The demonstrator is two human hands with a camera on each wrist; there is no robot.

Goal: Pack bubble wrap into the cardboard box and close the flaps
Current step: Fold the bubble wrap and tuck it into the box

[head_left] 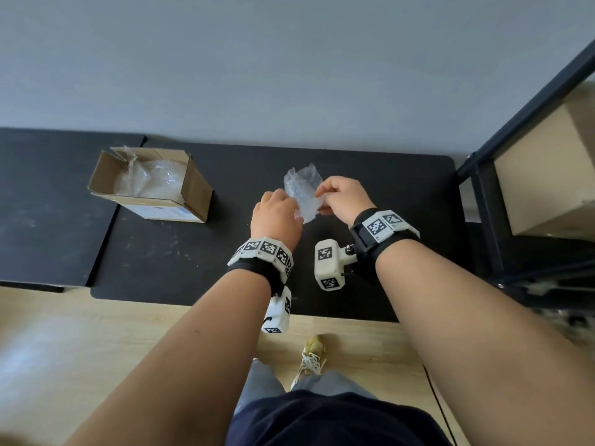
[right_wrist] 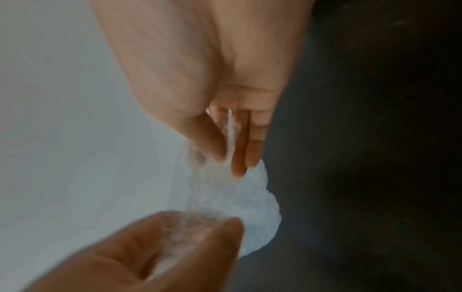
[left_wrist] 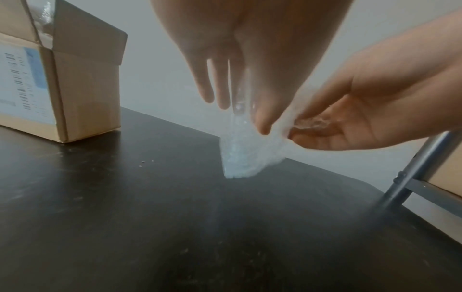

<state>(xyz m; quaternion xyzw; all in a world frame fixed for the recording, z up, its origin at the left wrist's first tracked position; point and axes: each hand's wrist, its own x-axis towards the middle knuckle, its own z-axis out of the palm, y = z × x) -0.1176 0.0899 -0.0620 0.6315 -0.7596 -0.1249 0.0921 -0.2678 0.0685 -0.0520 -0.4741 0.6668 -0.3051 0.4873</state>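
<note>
A small clear sheet of bubble wrap (head_left: 303, 188) is held up above the black table (head_left: 199, 262), between both hands. My left hand (head_left: 291, 206) pinches its left edge and my right hand (head_left: 323, 196) pinches its right edge. The left wrist view has the bubble wrap (left_wrist: 243, 156) hanging below my left hand (left_wrist: 246, 110), with my right hand (left_wrist: 300, 130) gripping it from the right. In the blurred right wrist view my right hand (right_wrist: 231, 156) pinches the bubble wrap (right_wrist: 237, 199). The cardboard box (head_left: 151, 185) stands at the table's left with its flaps open and bubble wrap inside.
A dark metal shelf frame (head_left: 489, 201) with a cardboard box (head_left: 544, 175) on it stands at the right end of the table. A grey wall (head_left: 257, 66) runs behind the table. Wooden floor (head_left: 96, 333) and my shoe (head_left: 314, 352) are below its front edge.
</note>
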